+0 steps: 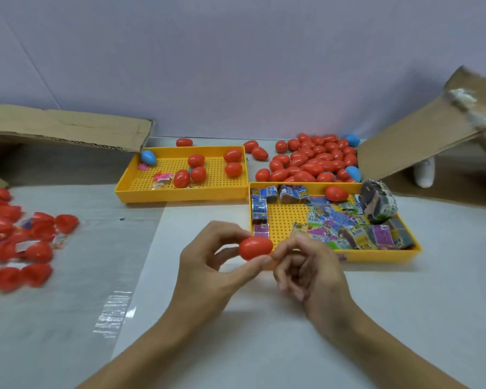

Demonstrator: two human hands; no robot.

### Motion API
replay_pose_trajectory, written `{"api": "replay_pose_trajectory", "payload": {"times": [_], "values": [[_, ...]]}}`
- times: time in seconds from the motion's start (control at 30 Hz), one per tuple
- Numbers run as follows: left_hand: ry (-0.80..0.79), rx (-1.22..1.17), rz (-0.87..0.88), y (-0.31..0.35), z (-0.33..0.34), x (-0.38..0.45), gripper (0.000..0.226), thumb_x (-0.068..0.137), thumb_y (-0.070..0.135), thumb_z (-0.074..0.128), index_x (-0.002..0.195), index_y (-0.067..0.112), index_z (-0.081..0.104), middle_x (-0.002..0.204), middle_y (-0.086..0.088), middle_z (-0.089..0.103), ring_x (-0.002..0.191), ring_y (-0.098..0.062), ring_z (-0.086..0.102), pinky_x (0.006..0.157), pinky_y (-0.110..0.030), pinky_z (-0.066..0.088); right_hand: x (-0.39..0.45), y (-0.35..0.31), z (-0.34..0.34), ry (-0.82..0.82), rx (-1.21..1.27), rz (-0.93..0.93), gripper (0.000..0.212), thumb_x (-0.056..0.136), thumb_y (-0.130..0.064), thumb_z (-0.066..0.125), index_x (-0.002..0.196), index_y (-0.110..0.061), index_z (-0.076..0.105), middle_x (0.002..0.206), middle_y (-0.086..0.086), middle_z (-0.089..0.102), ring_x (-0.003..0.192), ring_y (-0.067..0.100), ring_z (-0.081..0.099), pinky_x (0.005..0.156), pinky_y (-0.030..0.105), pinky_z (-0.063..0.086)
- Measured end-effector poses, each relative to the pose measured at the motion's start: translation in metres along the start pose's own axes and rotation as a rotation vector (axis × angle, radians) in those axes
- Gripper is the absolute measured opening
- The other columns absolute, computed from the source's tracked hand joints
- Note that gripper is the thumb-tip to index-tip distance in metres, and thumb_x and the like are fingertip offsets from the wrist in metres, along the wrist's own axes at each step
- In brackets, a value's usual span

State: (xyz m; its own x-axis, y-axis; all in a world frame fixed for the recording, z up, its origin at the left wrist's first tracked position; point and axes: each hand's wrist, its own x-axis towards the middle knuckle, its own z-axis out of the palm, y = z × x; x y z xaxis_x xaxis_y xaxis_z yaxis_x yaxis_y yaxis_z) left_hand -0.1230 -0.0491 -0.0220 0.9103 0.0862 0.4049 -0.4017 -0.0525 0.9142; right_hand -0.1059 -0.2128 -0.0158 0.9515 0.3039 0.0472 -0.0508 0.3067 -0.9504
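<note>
My left hand (208, 262) is clamped on the red egg (255, 247), thumb under, fingers over, held just above the desk (264, 346). My right hand (306, 270) is curled at the egg's 3 o'clock end; it's blurred, so I can't tell if it grips. Likely step: pressing the egg closed. Next probably needs a wrapper (331, 223) from the yellow tray (390, 256) at 2 o'clock. Loose eggs (314, 161) are at 1 o'clock.

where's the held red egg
Centre of the head view: red egg pinched in the left hand, beside the right hand, before the right yellow tray.
</note>
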Motion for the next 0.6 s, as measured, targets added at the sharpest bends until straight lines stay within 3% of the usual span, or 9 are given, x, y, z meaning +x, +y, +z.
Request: {"api": "replay_pose_trajectory", "payload": {"times": [0.2,0.47,0.6], "values": [[-0.057,-0.075,-0.085,0.004,0.009,-0.025,0.032,0.068,0.01,0.087,0.093,0.018,0.069,0.093,-0.004,0.069,0.093,-0.026,0.07,0.08,-0.025,0.056,-0.024,0.0,0.001,-0.012,-0.208,0.001,0.038,0.084,-0.056,0.059,0.066,-0.023,0.059,0.051,0.005,0.057,0.038,0.008,0.042,0.04,0.012,0.033],[-0.082,0.009,0.055,-0.001,0.001,-0.019,0.038,0.071,0.009,0.086,0.103,0.011,0.067,0.1,0.003,0.065,0.098,-0.027,0.068,0.082,-0.03,0.058,-0.017,-0.005,-0.007,-0.09,-0.348,0.038,0.036,0.084,-0.058,0.052,0.074,-0.028,0.069,0.06,0.006,0.064,0.043,0.006,0.045,0.041,0.014,0.034],[-0.107,-0.019,0.064,-0.004,0.005,-0.02,0.037,0.073,0.011,0.085,0.106,0.012,0.068,0.102,0.001,0.065,0.1,-0.027,0.067,0.085,-0.031,0.057,-0.017,-0.002,-0.014,-0.11,-0.352,0.0,0.041,0.086,-0.052,0.057,0.076,-0.013,0.068,0.058,0.008,0.064,0.042,0.009,0.046,0.04,0.013,0.034]]}}
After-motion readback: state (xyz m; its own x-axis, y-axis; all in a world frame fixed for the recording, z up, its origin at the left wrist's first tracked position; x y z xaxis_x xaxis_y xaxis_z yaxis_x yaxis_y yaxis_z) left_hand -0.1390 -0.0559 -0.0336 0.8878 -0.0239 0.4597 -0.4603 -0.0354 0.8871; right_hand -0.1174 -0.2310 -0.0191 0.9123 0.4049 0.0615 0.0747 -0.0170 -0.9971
